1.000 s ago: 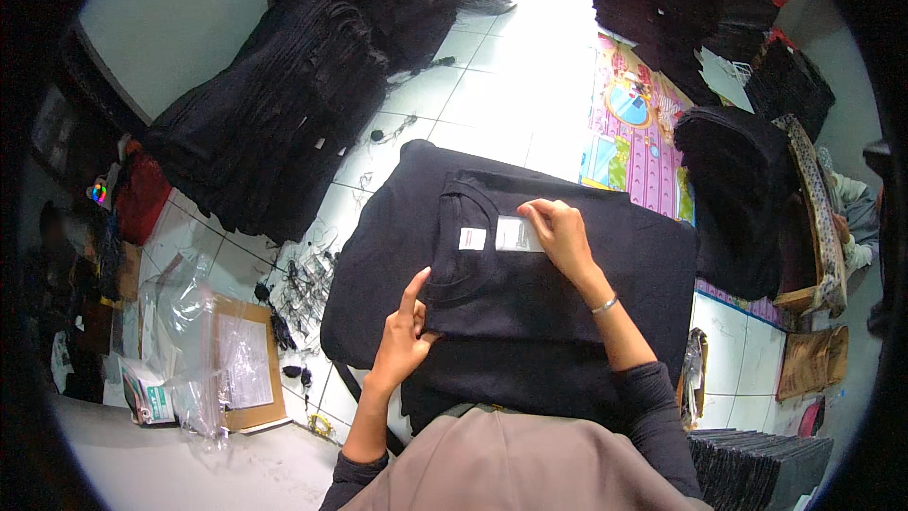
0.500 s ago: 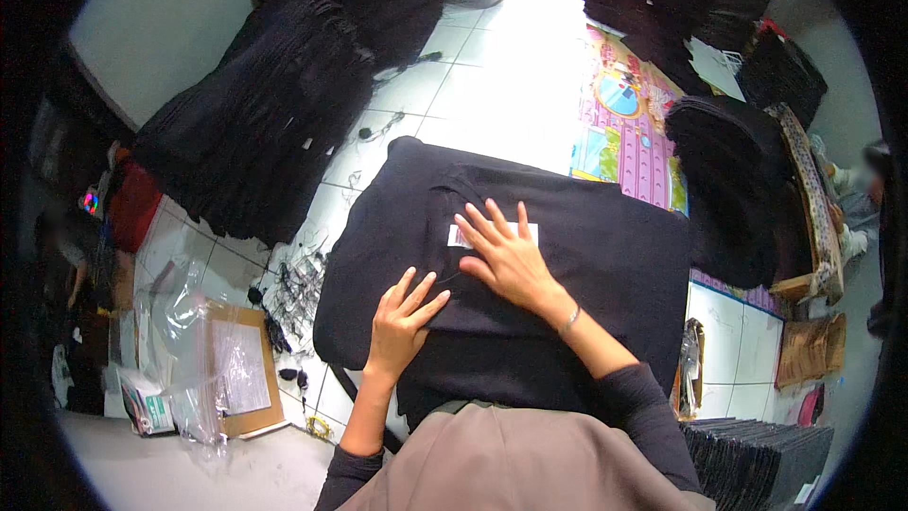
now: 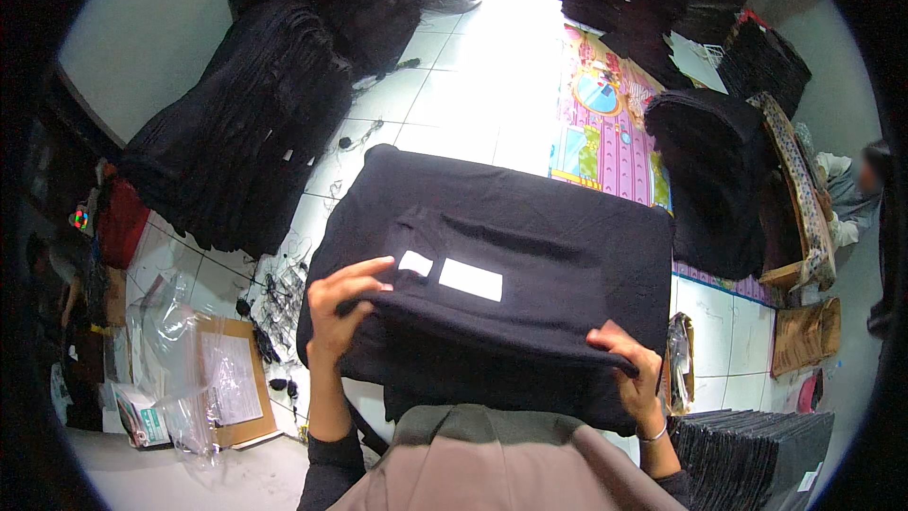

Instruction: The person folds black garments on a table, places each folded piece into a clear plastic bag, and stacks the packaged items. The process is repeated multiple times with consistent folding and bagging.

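Note:
A black garment (image 3: 544, 274) lies over a padded, black-covered surface (image 3: 454, 175) in front of me. Its near edge is lifted and stretched between my two hands. My left hand (image 3: 342, 308) pinches the left end of that edge between thumb and fingers. At the right end, my right hand (image 3: 632, 367) has its fingers folded over the cloth; a bracelet circles that wrist. Two white labels show on the fabric, a small one (image 3: 416, 263) close to my left fingertips and a larger one (image 3: 471, 280) beside it. Under the raised edge, the cloth is in shadow.
Tall piles of black cloth (image 3: 251, 123) lean at the far left. More black cloth (image 3: 705, 180) rests by a wooden frame (image 3: 799, 199) on the right. Thread scraps (image 3: 279, 308) litter the tiles. Plastic-wrapped cardboard (image 3: 241, 383) stands left; stacked black pieces (image 3: 757, 459) stand near right.
My hands have moved apart from flat on the cloth to its near edge, gripping and lifting it. The labels, partly covered before, are now exposed and nearer to me.

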The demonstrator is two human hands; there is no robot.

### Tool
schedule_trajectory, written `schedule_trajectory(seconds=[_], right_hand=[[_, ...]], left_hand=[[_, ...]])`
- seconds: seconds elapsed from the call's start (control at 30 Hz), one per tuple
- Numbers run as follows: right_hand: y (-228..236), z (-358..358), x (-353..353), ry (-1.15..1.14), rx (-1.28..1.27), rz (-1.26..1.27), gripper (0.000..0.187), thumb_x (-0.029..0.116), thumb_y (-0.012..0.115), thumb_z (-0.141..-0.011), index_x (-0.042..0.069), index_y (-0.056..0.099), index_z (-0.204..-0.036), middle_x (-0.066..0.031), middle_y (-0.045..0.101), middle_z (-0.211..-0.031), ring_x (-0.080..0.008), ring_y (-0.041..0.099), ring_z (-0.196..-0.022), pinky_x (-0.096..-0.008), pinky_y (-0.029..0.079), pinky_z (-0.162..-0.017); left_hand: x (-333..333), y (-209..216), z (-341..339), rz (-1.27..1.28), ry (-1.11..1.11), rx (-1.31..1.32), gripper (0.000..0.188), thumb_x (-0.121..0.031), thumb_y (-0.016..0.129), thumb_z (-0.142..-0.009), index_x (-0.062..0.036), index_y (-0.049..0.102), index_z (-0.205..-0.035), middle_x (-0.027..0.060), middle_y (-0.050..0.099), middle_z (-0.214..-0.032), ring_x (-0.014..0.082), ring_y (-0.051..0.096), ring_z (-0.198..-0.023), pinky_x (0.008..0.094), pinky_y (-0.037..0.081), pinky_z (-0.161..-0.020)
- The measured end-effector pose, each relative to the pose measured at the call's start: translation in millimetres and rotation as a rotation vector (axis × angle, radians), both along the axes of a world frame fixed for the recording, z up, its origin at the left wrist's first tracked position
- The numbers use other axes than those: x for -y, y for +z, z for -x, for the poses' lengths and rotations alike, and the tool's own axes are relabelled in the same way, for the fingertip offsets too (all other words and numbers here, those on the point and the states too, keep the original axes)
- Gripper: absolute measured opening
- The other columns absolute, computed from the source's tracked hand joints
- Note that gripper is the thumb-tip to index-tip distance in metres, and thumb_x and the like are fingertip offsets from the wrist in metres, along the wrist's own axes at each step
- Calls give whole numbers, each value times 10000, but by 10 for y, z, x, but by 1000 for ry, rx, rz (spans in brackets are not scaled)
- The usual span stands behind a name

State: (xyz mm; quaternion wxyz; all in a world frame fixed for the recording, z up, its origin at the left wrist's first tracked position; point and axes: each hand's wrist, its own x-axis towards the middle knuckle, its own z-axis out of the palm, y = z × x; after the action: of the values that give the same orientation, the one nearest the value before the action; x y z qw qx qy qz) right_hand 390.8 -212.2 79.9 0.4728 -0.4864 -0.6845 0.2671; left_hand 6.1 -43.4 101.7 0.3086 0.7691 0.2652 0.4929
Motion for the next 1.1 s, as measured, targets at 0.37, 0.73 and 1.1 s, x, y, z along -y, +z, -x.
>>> schedule_trajectory(seconds=[0.37,0.73,1.1], right_hand=[[-373,104,-878,-669,474,341,347,211,682,-885,45,494,-1124,-161,610,-808,-359,609,-748,-442,466,-666],[-302,988,-2130,369,327,97,449,367,472,-1000,199,442,-1415,-218,648,-985,-356,655,-953,-408,492,-876],[-424,1373,-2158,171,447,-50,345,285,542,-975,261,595,-1315,-117,708,-960,-264,699,-837,-358,551,-737]], left_hand=[[-1119,-649,-488,811,241,-532,416,-363,764,-794,-9,588,-663,-18,498,-620,85,438,-594,314,370,-537],[-1083,-821,-468,752,261,-422,389,-333,715,-842,55,691,-839,24,639,-724,91,548,-671,269,452,-617],[-116,-227,1839,-78,1441,-337,363,-114,457,-986,57,519,-1300,250,516,-1359,359,502,-1271,417,395,-1059]])
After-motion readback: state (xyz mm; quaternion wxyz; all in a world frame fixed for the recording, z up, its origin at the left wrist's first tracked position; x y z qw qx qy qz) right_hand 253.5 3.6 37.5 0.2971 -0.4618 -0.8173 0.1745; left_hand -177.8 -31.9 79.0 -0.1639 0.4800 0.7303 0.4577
